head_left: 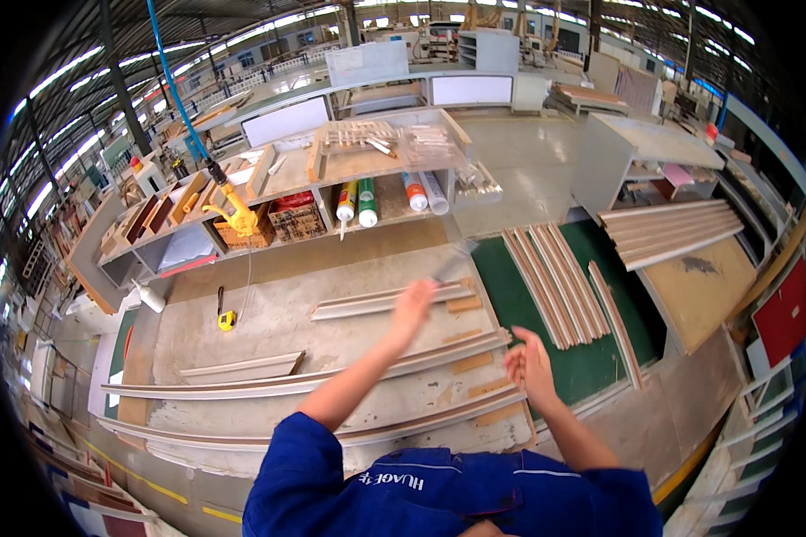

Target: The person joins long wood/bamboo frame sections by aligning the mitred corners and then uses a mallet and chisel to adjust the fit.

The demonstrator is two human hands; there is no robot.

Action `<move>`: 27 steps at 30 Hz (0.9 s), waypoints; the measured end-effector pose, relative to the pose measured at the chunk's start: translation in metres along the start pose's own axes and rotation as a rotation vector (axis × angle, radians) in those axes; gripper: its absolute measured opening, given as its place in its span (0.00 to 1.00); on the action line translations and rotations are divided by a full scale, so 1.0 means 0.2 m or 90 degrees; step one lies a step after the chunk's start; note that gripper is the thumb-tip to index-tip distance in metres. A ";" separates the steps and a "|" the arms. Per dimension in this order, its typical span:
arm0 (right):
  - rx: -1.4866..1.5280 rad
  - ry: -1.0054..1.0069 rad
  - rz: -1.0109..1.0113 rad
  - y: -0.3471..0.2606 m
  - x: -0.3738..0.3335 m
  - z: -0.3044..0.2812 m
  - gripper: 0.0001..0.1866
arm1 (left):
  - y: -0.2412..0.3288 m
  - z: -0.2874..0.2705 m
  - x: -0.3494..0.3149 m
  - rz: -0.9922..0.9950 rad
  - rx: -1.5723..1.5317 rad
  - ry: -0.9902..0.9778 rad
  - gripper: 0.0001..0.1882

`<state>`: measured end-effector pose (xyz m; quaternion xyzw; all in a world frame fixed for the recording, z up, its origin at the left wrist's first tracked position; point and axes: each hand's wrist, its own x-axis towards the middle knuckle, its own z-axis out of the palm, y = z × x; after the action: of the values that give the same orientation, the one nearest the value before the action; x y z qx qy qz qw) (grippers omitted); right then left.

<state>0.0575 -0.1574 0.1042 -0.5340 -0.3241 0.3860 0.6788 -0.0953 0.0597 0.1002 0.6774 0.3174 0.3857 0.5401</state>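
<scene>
Blue shirt [448, 488] foremost, a long strip [439, 356] on the bench [322, 273] is apparently being worked: blurred tool [455, 261] gripped in left hand [414, 309], right hand [530, 365] by its end, hold unclear; steadying seems required next.

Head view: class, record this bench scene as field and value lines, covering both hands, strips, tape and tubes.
Left hand: blurred grey thing just beyond; grip unclear
Right hand: beside a long strip's end; contact unclear
Other strips: several on the green mat
Tape: yellow, on the bench's left part
Tubes: four, lying in the shelf
</scene>
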 end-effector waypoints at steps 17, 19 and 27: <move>-0.386 0.178 0.062 0.40 -0.55 -0.30 0.12 | -0.19 -2.20 1.49 0.061 0.733 0.357 0.27; -0.421 0.161 0.082 0.52 -0.59 -0.34 0.10 | -0.21 -2.35 1.35 0.199 0.613 0.305 0.24; -0.549 0.097 -0.040 0.77 -0.73 -0.33 0.10 | -0.07 -1.07 -0.39 -0.018 0.231 -0.016 0.12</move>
<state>0.0148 -0.2963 -0.0651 -0.7851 -0.4211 0.1541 0.4273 -0.3199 0.1017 0.0973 0.7637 0.3846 0.3062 0.4184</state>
